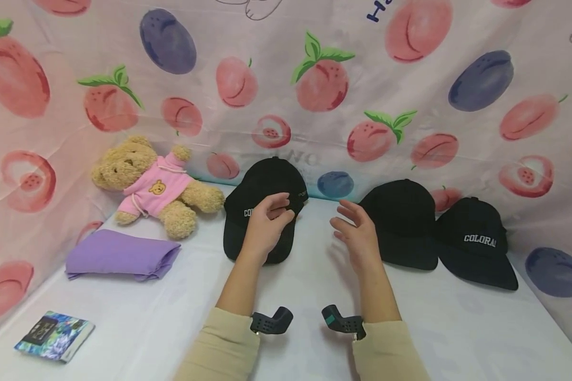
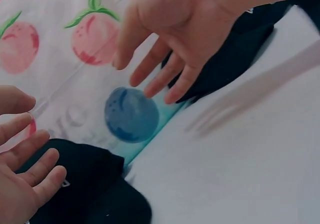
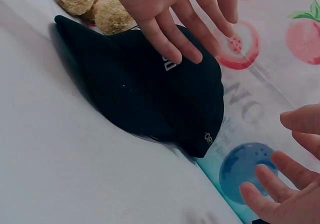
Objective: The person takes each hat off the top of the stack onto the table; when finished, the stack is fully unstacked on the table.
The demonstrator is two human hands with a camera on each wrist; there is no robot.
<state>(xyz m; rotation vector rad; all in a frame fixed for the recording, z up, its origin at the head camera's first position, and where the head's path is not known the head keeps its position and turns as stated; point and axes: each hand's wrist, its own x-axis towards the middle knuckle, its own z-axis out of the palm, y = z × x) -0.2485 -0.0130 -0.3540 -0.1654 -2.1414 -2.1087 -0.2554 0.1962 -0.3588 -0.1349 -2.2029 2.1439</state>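
My left hand (image 1: 266, 227) hovers in front of a black cap (image 1: 273, 177) with white lettering, its fingers loosely bent and holding nothing. Across from it my right hand (image 1: 359, 233) is raised, palm turned inward, with nothing in its grasp. Just right of that hand lies a second black cap (image 1: 402, 222), its front showing no lettering in the head view. A third black cap (image 1: 476, 248), lettered in white, sits at the far right beside it. In the right wrist view the lettered cap (image 3: 150, 89) lies on the white surface below the left hand's fingers, apart from the right hand (image 3: 295, 184).
A teddy bear (image 1: 157, 185) in a pink top leans at the back left. Before it lie a folded purple cloth (image 1: 121, 255) and, nearer, a small book-like item with a blue floral cover (image 1: 54, 336). A fruit-print curtain (image 1: 276, 79) stands behind the white table (image 1: 305, 296).
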